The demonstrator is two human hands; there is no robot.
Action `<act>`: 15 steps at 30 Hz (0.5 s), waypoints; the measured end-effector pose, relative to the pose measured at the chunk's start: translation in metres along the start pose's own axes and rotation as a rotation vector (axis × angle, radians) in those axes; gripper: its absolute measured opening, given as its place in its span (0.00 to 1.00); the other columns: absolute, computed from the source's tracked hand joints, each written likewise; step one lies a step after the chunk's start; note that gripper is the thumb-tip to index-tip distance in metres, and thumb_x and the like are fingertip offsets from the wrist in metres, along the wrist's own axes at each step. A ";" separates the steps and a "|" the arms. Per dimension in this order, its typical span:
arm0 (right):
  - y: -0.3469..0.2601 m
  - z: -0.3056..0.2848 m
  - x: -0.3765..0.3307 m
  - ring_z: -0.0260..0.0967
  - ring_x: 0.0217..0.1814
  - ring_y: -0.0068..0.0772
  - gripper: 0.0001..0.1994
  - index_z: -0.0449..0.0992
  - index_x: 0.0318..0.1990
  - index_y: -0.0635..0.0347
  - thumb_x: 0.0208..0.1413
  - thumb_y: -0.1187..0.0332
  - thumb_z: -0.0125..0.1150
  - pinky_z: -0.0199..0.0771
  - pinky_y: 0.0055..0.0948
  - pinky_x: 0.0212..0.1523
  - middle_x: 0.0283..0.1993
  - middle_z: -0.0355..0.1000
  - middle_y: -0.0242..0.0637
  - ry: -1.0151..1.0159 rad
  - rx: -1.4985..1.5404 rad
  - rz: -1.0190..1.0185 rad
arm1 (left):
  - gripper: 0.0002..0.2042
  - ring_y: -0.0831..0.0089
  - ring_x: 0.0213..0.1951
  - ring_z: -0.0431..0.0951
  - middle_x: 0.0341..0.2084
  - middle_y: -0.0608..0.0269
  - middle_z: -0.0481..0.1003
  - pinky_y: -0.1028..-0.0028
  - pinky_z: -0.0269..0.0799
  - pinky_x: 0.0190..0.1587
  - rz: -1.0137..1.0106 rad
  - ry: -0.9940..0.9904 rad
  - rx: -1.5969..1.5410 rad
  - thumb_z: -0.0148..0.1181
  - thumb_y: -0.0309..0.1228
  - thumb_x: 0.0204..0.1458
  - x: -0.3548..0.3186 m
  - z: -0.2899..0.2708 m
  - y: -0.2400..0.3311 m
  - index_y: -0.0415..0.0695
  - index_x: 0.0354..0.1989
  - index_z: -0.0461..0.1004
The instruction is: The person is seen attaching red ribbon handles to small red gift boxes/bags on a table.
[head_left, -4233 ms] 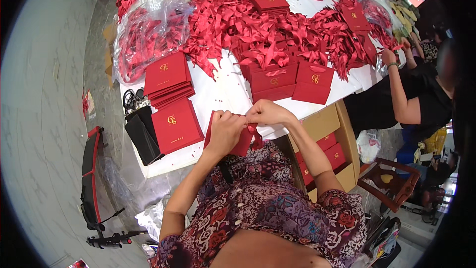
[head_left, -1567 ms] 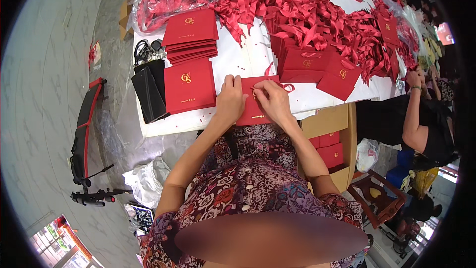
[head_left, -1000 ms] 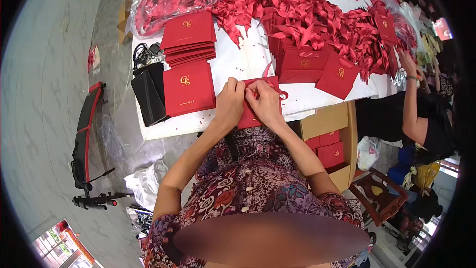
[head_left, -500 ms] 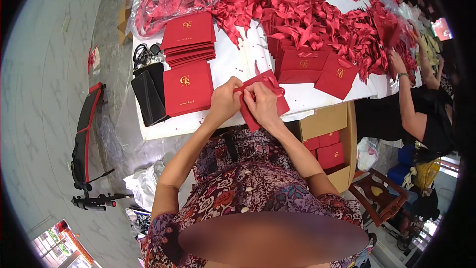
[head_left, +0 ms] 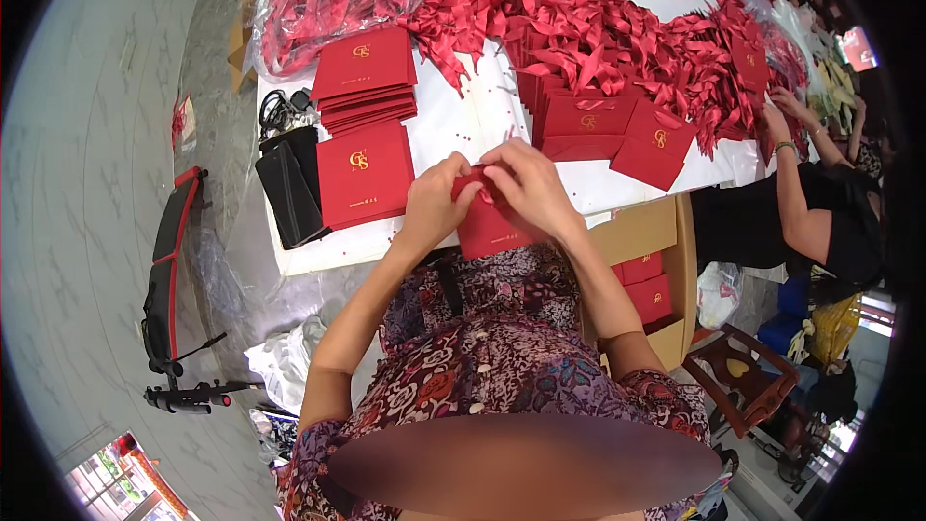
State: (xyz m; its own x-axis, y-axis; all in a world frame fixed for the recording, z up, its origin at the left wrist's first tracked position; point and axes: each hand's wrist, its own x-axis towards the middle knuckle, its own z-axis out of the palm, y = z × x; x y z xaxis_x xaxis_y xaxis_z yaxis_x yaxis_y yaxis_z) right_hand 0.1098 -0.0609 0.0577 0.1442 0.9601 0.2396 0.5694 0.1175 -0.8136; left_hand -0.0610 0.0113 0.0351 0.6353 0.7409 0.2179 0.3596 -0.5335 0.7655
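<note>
A small red paper gift bag (head_left: 494,233) hangs upright at the table's front edge between my hands. My left hand (head_left: 439,201) pinches its top left, thumb pointing inward. My right hand (head_left: 532,188) grips the top right, fingers curled over the upper edge. A bit of red ribbon (head_left: 485,197) shows between my thumbs; the rest is covered by my fingers. Left of my hands lies a flat red bag (head_left: 365,176) with a gold emblem, in front of a stack of red bags (head_left: 364,72). Ribboned bags (head_left: 584,121) stand to the right.
Loose red ribbons (head_left: 617,39) heap across the white table (head_left: 579,195). A black pouch (head_left: 289,191) and cables lie at the left edge. An open cardboard box (head_left: 683,270) holding red bags stands below on the right. Another person's hand (head_left: 777,121) works at the far right.
The bag has turned from tilted to upright and come closer to me, its printed face now showing. My right hand has shifted right and opened wider around the top edge.
</note>
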 end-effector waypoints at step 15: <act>0.060 0.015 0.003 0.73 0.31 0.26 0.08 0.80 0.34 0.63 0.57 0.67 0.61 0.72 0.29 0.37 0.28 0.77 0.39 -0.418 0.413 0.294 | 0.05 0.57 0.33 0.72 0.29 0.58 0.73 0.63 0.68 0.36 0.256 -0.098 0.067 0.63 0.25 0.51 -0.006 -0.007 0.012 0.42 0.33 0.73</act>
State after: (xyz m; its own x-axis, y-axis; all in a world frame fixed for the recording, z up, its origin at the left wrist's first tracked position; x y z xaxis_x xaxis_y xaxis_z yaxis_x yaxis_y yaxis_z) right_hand 0.1329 -0.0469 0.0017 -0.1278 0.9750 -0.1820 0.1852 -0.1568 -0.9701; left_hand -0.0655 0.0033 0.0474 0.7732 0.5373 0.3368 0.2216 -0.7266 0.6504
